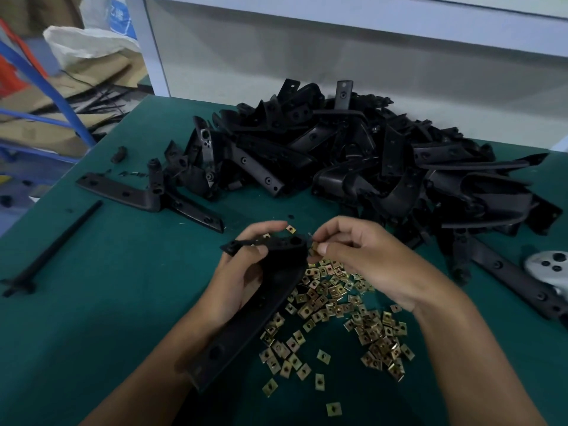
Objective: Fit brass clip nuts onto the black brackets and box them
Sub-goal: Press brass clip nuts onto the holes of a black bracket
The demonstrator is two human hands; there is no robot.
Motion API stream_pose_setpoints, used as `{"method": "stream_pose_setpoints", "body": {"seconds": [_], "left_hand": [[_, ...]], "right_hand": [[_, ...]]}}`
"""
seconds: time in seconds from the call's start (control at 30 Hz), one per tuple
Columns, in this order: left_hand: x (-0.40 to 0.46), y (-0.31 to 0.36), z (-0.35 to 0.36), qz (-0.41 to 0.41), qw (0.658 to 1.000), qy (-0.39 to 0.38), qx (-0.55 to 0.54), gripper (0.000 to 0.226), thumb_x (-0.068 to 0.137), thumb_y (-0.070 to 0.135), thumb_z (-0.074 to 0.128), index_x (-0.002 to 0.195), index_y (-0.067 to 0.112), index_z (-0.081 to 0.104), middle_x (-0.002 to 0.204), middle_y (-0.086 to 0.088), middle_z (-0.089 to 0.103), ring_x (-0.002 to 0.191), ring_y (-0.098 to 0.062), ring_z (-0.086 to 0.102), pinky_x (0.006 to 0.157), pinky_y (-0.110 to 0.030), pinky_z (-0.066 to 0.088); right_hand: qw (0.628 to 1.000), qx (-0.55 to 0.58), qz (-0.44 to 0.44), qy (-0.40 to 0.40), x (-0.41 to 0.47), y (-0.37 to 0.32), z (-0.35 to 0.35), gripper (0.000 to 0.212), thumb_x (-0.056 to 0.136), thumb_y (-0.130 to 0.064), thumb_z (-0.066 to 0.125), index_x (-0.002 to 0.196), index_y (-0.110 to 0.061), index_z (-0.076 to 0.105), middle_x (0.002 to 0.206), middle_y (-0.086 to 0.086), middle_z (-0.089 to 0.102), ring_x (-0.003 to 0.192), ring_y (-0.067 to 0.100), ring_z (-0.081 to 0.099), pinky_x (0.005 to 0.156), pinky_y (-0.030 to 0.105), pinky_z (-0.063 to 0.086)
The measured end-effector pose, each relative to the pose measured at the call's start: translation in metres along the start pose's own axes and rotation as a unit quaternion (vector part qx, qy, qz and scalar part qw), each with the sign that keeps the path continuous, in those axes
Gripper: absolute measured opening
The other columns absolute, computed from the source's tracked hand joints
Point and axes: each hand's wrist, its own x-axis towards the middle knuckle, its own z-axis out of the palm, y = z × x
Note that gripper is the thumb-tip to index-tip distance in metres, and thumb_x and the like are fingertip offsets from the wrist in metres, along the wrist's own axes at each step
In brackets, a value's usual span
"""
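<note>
A long black bracket [270, 290] is gripped near its upper bend by the left hand [246, 272], above the loose brass clip nuts [338, 318] on the green mat [92, 302]. One nut is pinched against the bracket's end by the right hand [353, 256]. The bracket is judged stiff, light plastic, best held by its flat arm; the nuts are judged small, springy and easily dropped, best taken by the edges.

Assembly workshop: green bench mat [92, 302], heaped black brackets [353, 155].
</note>
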Motion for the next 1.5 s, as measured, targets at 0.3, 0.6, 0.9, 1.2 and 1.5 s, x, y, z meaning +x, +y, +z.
{"method": "stream_pose_setpoints", "body": {"seconds": [0.3,0.6,0.9,1.2,1.5], "left_hand": [[-0.003,-0.005,0.002,0.044,0.991,0.023,0.124,0.012,0.083,0.029,0.077,0.092,0.023,0.074,0.091,-0.003,0.069,0.090,-0.018,0.064,0.083,-0.028,0.053],[-0.003,-0.004,0.000,0.039,0.989,0.050,0.132,0.029,0.082,0.043,0.081,0.090,0.016,0.076,0.102,-0.017,0.075,0.101,-0.034,0.070,0.094,-0.042,0.054],[0.001,-0.004,-0.008,0.000,0.996,0.067,0.066,0.026,0.084,0.037,0.079,0.094,0.013,0.073,0.101,-0.010,0.072,0.095,-0.021,0.066,0.091,-0.040,0.051],[0.000,-0.007,-0.007,0.000,0.998,0.035,0.051,0.016,0.087,0.030,0.071,0.092,0.015,0.068,0.094,-0.006,0.069,0.088,-0.017,0.064,0.081,-0.032,0.054],[0.000,-0.006,-0.006,0.003,0.999,0.030,0.033,0.014,0.085,0.029,0.071,0.091,0.017,0.069,0.090,-0.006,0.067,0.083,-0.017,0.063,0.077,-0.028,0.055]], "right_hand": [[0.997,-0.042,-0.058,0.033,-0.003,-0.009,0.029,0.003,0.099,-0.035,0.062,0.099,-0.034,0.065,0.098,-0.014,0.073,0.092,-0.003,0.065,0.080,0.022,0.047],[0.974,-0.152,-0.117,0.118,-0.009,-0.014,0.031,0.003,0.098,-0.032,0.065,0.100,-0.033,0.066,0.084,-0.021,0.073,0.079,-0.009,0.064,0.068,0.008,0.042],[0.975,-0.184,-0.082,0.098,-0.017,-0.017,0.012,0.010,0.100,-0.040,0.058,0.106,-0.047,0.061,0.093,-0.032,0.068,0.076,0.006,0.067,0.062,0.028,0.048],[0.977,-0.182,-0.076,0.078,-0.013,-0.011,0.015,0.011,0.100,-0.032,0.062,0.097,-0.040,0.068,0.092,-0.022,0.067,0.077,-0.015,0.057,0.063,0.009,0.038],[0.982,-0.163,-0.069,0.062,-0.005,-0.006,0.017,0.003,0.095,-0.037,0.067,0.092,-0.037,0.066,0.095,-0.031,0.067,0.072,0.006,0.059,0.066,0.008,0.043]]}}
